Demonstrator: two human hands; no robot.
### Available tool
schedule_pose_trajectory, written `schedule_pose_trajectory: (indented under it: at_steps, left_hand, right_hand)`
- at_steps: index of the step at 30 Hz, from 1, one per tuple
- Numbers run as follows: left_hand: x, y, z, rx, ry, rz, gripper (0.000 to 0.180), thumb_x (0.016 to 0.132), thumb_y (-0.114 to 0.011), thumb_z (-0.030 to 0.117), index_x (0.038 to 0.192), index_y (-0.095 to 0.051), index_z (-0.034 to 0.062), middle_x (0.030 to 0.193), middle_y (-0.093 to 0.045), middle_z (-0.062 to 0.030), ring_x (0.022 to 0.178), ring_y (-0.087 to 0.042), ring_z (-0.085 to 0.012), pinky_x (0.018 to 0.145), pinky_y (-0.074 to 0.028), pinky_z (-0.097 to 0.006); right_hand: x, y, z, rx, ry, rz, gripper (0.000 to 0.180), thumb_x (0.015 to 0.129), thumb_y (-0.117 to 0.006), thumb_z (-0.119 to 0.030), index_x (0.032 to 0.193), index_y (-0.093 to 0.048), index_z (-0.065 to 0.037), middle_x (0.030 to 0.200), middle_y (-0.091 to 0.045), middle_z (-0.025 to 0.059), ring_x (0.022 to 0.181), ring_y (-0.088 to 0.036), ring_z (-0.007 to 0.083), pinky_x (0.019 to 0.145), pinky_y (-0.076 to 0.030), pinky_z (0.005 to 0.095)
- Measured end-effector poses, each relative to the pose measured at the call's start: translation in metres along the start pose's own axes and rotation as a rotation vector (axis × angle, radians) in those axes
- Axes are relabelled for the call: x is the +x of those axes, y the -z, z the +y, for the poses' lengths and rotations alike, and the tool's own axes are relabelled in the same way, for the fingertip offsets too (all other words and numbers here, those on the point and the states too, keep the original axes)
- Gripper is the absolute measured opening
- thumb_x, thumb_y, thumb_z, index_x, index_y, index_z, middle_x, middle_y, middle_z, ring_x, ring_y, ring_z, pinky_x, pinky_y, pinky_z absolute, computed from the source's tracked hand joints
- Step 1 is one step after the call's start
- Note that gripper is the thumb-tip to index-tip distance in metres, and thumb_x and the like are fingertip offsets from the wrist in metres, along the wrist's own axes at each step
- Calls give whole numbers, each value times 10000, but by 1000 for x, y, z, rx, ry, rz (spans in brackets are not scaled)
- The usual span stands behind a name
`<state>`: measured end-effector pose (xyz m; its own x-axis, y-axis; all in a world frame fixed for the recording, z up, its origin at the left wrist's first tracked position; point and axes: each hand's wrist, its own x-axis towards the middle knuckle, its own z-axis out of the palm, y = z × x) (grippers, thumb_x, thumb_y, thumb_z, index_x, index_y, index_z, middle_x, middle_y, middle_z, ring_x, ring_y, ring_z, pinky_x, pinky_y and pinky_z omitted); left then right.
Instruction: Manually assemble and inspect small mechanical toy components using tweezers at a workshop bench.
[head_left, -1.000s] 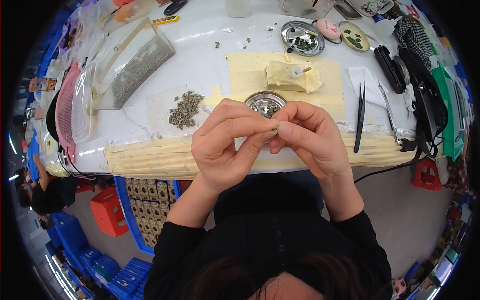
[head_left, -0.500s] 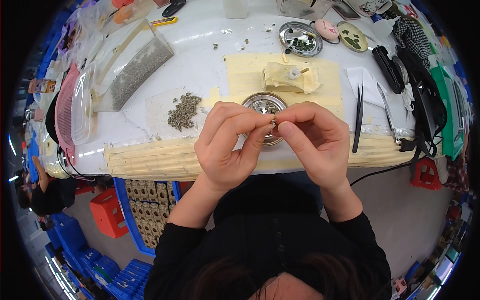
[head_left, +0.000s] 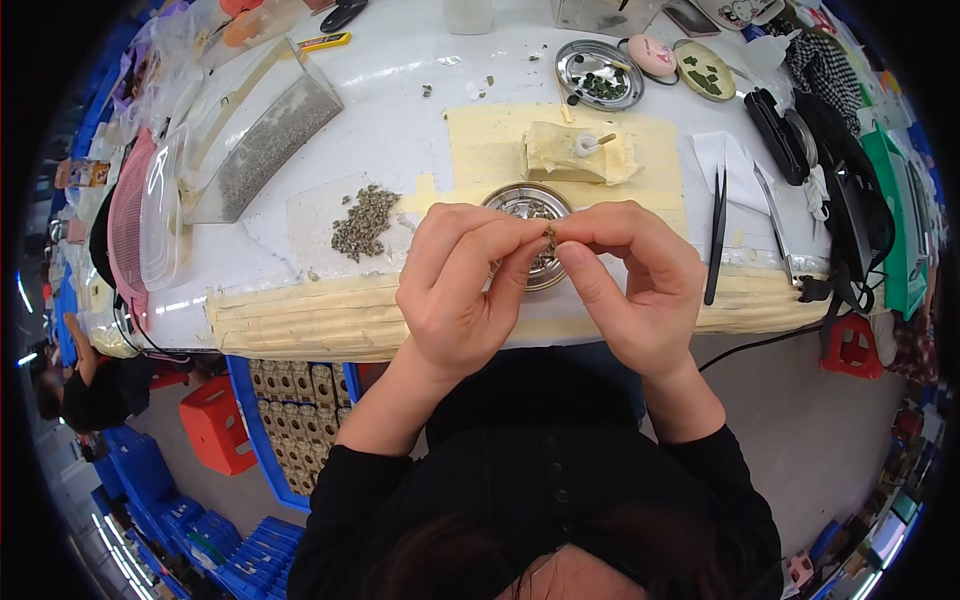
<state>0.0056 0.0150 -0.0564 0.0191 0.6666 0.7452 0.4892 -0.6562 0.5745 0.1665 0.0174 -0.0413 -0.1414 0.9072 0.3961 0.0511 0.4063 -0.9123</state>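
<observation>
My left hand (head_left: 462,285) and my right hand (head_left: 632,282) meet fingertip to fingertip above the table's front edge. Between them they pinch a tiny brownish piece (head_left: 549,238), too small to make out its shape. Just beyond the fingertips sits a small round metal dish (head_left: 520,205) with more small bits in it, partly hidden by my fingers. To the left of the dish lies a pile of grey-brown small pieces (head_left: 363,220) on a clear sheet. A taped beige block (head_left: 572,155) with a small white part on top stands behind the dish.
Black tweezers (head_left: 716,235) lie right of my hands on the white table (head_left: 400,130). A clear box of grey granules (head_left: 262,135) is at the left, a metal tray (head_left: 599,75) at the back. A black cable (head_left: 760,340) hangs from the right edge. Blue and red crates (head_left: 215,425) stand below.
Both hands have lifted a little farther over the table, bringing the pinched piece above the metal dish. The fingers have shifted their grip slightly.
</observation>
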Motion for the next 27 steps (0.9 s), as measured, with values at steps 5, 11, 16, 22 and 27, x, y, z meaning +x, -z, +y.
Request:
schedule_pose_trajectory:
  at_steps: [5,11,16,22,27]
  left_hand:
    - [1,0,2,11,-17,-26,228,715,-769,-43,928,-709,13,813,-642,-73,715,-594,-215,625,-477,-302]
    - [0,3,1,-53,-5,-44,240,711,-779,-34,937,-711,11,825,-650,-72,725,-600,-209,639,-473,-294]
    - [1,5,5,-104,57,-71,175,759,-767,-34,914,-687,-15,840,-659,-92,747,-592,-200,666,-463,-290]
    - [0,6,2,-141,51,-62,188,745,-771,-40,915,-697,-10,839,-658,-87,753,-596,-194,667,-463,-287]
    - [0,9,-2,-242,102,-47,191,736,-766,-47,913,-718,10,821,-661,-78,730,-613,-188,643,-475,-279]
  right_hand:
    - [-1,2,0,284,-288,-34,90,885,-679,-16,952,-655,40,877,-682,54,802,-650,96,737,-532,235]
    - [2,6,-1,548,-478,-106,105,939,-635,-70,972,-635,29,858,-669,50,790,-642,94,743,-536,232]
    - [2,4,-2,568,-491,-102,122,948,-627,-95,968,-628,25,860,-664,47,779,-634,92,740,-536,237]
    - [1,2,1,558,-453,-117,123,952,-623,-101,977,-622,19,870,-657,44,791,-630,91,743,-535,238]
    - [3,0,-2,705,-558,-138,123,952,-628,-104,987,-616,13,881,-663,51,803,-646,103,759,-542,247]
